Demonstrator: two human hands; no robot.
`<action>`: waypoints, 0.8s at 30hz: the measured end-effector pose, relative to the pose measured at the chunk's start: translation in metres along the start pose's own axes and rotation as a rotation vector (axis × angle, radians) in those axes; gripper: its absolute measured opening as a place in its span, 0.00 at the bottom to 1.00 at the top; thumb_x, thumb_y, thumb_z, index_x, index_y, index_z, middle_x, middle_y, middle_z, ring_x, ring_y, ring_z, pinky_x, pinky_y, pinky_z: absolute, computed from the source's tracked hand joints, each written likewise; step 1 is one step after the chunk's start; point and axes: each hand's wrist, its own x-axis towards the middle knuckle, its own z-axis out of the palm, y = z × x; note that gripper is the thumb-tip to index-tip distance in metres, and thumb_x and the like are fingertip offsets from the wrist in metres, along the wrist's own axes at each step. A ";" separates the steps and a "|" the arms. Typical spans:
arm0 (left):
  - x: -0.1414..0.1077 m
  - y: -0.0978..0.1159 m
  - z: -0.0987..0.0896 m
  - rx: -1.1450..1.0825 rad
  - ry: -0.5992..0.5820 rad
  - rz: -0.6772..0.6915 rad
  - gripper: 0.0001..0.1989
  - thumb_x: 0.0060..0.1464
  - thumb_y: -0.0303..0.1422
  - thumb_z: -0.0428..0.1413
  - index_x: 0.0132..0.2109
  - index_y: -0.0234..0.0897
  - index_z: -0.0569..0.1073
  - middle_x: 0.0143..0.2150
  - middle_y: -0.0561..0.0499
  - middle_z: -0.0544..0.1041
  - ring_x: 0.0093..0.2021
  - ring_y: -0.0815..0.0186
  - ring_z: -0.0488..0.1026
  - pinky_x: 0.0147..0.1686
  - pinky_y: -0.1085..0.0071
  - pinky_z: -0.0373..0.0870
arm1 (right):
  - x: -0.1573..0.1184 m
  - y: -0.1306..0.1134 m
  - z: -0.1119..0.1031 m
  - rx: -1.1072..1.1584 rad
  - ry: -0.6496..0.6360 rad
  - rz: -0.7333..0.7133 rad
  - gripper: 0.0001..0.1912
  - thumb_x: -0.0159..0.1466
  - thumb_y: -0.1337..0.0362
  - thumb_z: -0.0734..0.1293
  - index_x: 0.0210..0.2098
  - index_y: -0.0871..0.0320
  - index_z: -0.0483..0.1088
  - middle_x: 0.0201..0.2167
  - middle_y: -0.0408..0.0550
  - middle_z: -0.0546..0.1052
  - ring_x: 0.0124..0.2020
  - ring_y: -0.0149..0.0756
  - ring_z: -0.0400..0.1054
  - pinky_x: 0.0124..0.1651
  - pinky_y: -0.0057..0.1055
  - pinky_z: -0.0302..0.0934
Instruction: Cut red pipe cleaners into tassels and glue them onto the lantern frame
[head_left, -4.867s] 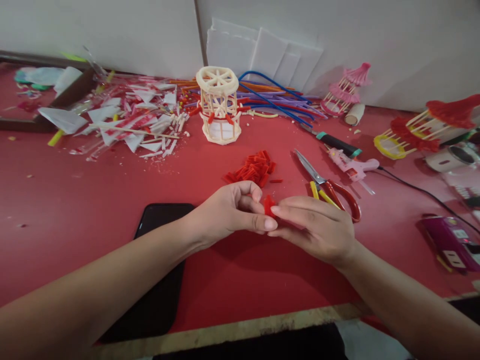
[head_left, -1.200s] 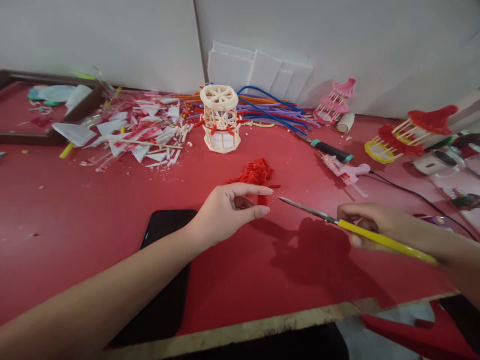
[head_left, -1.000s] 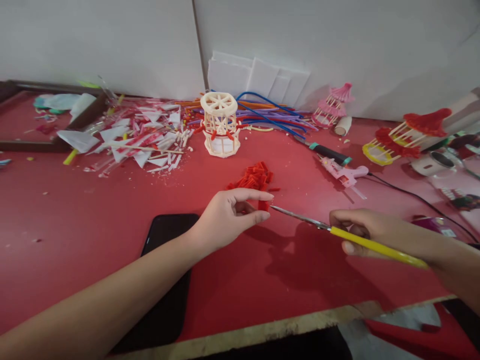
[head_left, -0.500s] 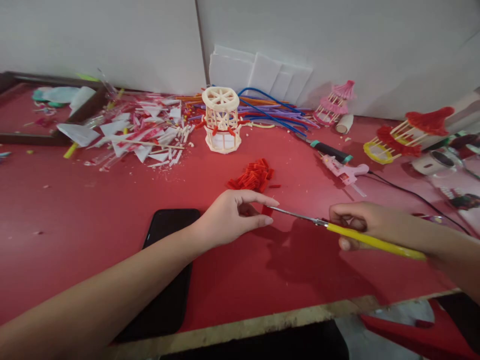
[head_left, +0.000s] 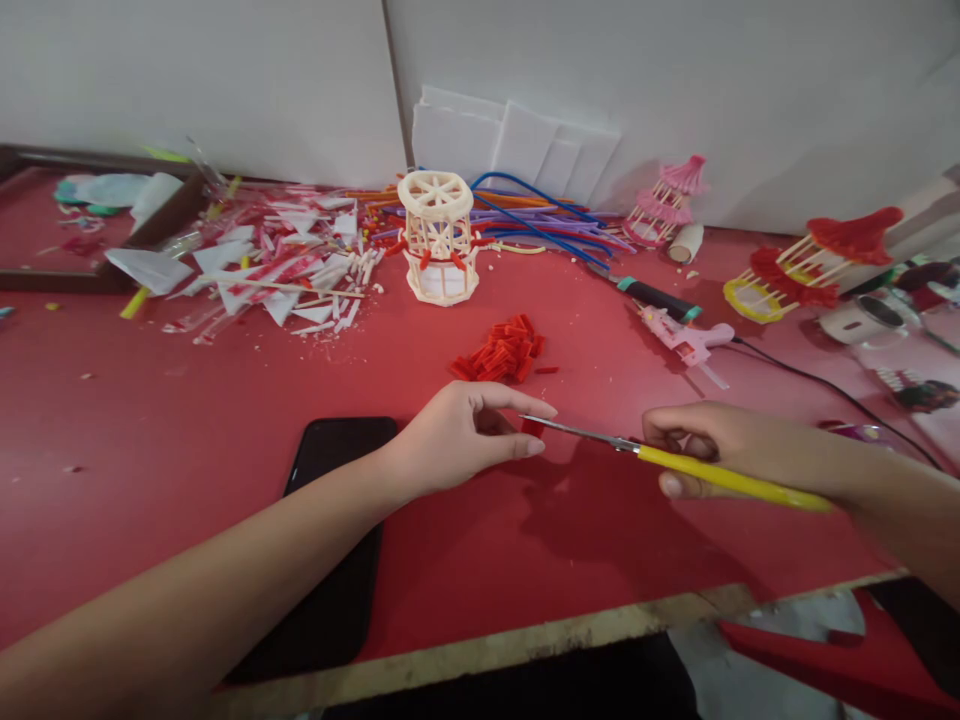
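Note:
Between the thumb and index finger of my left hand point(head_left: 457, 440) is a small red piece point(head_left: 532, 427), held just above the table. My right hand point(head_left: 720, 450) grips a pair of yellow-handled scissors point(head_left: 690, 465); their metal blades reach left to the red piece at my left fingertips. Whether the blades are parted is hard to see. Just beyond my left hand lies a pile of short red cut pieces point(head_left: 501, 350), with one loose piece point(head_left: 547, 370) at its right. Behind the pile stands a cream lattice model tower point(head_left: 439, 240) with red bits around its middle.
A black phone point(head_left: 330, 560) lies under my left forearm. Scraps of paper and plastic point(head_left: 277, 255) cover the back left. On the right are a pink glue gun point(head_left: 686, 340) with its cable, a black-handled tool point(head_left: 660, 300), a red-and-yellow model point(head_left: 814, 262) and a metal mug point(head_left: 862, 320).
My right hand and the scissors have shifted slightly left, and the blades now overlap the red piece further at my left fingertips. My left hand stays almost in place.

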 end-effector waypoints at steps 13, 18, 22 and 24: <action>-0.001 0.003 0.002 -0.051 -0.013 -0.040 0.17 0.47 0.31 0.67 0.47 0.37 0.81 0.27 0.54 0.79 0.25 0.74 0.71 0.25 0.81 0.64 | -0.002 -0.011 -0.001 -0.019 -0.036 0.012 0.22 0.59 0.43 0.67 0.31 0.55 0.59 0.27 0.38 0.60 0.28 0.30 0.51 0.30 0.27 0.48; 0.000 0.001 0.001 -0.049 -0.020 -0.026 0.17 0.47 0.31 0.67 0.47 0.38 0.81 0.28 0.54 0.80 0.25 0.74 0.71 0.24 0.80 0.63 | 0.000 -0.009 0.003 -0.041 -0.015 0.027 0.22 0.59 0.43 0.68 0.31 0.55 0.60 0.27 0.38 0.61 0.28 0.30 0.53 0.29 0.27 0.49; 0.000 -0.001 0.000 -0.071 -0.033 -0.040 0.17 0.48 0.31 0.67 0.47 0.38 0.81 0.29 0.53 0.81 0.26 0.73 0.72 0.25 0.80 0.64 | 0.005 0.000 0.007 -0.057 -0.020 0.044 0.25 0.57 0.41 0.68 0.26 0.56 0.60 0.24 0.37 0.59 0.26 0.29 0.52 0.27 0.27 0.45; 0.000 -0.002 0.000 -0.074 -0.047 -0.044 0.17 0.48 0.32 0.67 0.47 0.39 0.81 0.31 0.52 0.82 0.27 0.73 0.73 0.26 0.79 0.65 | 0.006 0.005 0.009 -0.080 -0.040 0.058 0.27 0.57 0.40 0.68 0.24 0.56 0.60 0.22 0.37 0.57 0.24 0.28 0.51 0.26 0.27 0.42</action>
